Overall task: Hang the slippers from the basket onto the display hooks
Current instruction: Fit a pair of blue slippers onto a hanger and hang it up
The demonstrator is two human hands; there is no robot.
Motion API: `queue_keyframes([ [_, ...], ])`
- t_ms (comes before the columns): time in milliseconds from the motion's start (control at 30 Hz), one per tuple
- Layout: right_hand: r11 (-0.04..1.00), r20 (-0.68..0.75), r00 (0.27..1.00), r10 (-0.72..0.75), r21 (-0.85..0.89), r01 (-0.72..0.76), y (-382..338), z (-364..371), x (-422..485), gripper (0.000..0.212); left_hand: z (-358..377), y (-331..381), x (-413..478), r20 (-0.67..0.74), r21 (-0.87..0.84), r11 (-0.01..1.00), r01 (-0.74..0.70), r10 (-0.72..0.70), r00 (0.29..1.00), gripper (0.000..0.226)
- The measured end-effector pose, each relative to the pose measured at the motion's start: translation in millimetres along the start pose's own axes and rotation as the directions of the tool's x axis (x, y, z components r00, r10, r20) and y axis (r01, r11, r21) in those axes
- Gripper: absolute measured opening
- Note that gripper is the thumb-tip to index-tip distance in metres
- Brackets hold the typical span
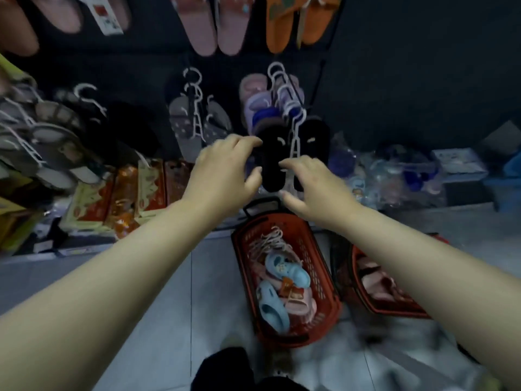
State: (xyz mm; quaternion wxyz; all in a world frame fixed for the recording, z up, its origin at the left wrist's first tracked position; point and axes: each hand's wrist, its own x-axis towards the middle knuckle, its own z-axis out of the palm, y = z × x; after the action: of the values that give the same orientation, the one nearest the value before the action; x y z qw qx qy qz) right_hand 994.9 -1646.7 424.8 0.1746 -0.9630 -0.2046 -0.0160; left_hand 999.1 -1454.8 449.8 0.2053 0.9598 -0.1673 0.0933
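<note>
Both hands were up at the black slippers (272,159): one pair, two slippers, on one white hanger (294,142) against the dark display wall.

- **Orientation:** the long axes ran up-down along the wall, parallel, one slipper on each side of the hanger. The hanger's hook end was on top. Toe versus heel: can't tell, too dark.
- **Left hand (225,176):** grip wide, fingers half curled. The fingertips were at the left slipper's upper edge and the thumb was lower on the same edge. It wasn't closed round anything.
- **Right hand (313,187):** grip wide too. The index finger was over the lower hanger and the thumb was apart below it. Contact was blurred, so I can't confirm a touch.
- **Floor below your arms:** two red baskets.
  - The nearer basket (324,277) held two blue slippers (287,269), lying roughly lengthwise, the upper one skewed. There were also pink slippers (301,304), count unclear, and loose hangers.
  - The second basket (363,294) sat just beside it on the right, partly behind your right arm, with pink ones inside.
- **Same wall:** other hung pairs, grey (194,122) to the left and purple (262,105) behind.
</note>
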Motion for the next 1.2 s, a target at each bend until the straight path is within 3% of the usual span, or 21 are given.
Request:
queue_keyframes([
  [367, 0.972, 0.232, 0.948, 0.218, 0.038, -0.233, 82, 157, -16, 0.055, 179, -52, -11, 0.270, -0.094, 0.988, 0.119, -0.089, 0.959, 0.048],
  [600, 0.959, 0.356, 0.902, 0.242, 0.056, -0.279, 143, 272, -24, 0.052, 301, -85, -37, 0.394, -0.209, 0.926, 0.314, -0.214, 0.894, 0.049],
  [800, 0.953, 0.524, 0.829, 0.195, 0.098, -0.286, 182, 374, -30, 0.054, 393, -106, -70, 0.462, -0.270, 0.823, 0.499, -0.344, 0.818, 0.047],
  [967, 0.946, 0.572, 0.798, 0.189, 0.110, -0.304, 210, 453, -30, 0.060, 464, -118, -95, 0.501, -0.347, 0.711, 0.611, -0.410, 0.762, 0.042],
  [1100, 0.960, 0.585, 0.797, 0.152, 0.105, -0.261, 236, 497, -16, 0.052, 502, -122, -105, 0.537, -0.357, 0.642, 0.679, -0.454, 0.711, 0.034],
  [1200, 0.965, 0.688, 0.715, 0.126, 0.083, -0.250, 245, 524, 0, 0.063, 529, -124, -116, 0.564, -0.357, 0.575, 0.736, -0.496, 0.660, 0.034],
])
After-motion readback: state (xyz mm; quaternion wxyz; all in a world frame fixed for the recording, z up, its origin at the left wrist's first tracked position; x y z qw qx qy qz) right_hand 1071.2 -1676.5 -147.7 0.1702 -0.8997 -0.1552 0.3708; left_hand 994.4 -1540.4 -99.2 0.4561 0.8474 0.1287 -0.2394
